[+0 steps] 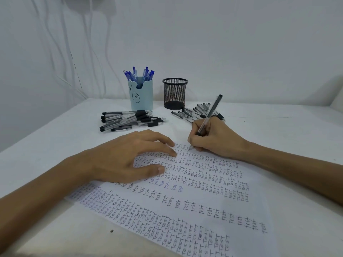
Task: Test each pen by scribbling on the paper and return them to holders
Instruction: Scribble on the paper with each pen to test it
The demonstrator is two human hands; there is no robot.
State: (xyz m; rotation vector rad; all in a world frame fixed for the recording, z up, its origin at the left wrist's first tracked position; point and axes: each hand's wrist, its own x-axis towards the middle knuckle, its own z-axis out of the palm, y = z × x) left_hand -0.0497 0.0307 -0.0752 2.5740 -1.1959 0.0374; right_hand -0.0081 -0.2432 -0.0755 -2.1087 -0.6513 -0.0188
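A white sheet of paper covered in rows of handwritten "TEST" lies on the table in front of me. My right hand grips a clear black-capped pen, its tip touching the paper's far edge. My left hand lies flat on the paper's left part, fingers spread. Behind stand a light blue holder with several blue pens and a black mesh holder that looks empty.
A pile of black pens lies in front of the blue holder. A second pile of black pens lies right of the mesh holder, partly behind my right hand. White walls close off the back and left of the white table.
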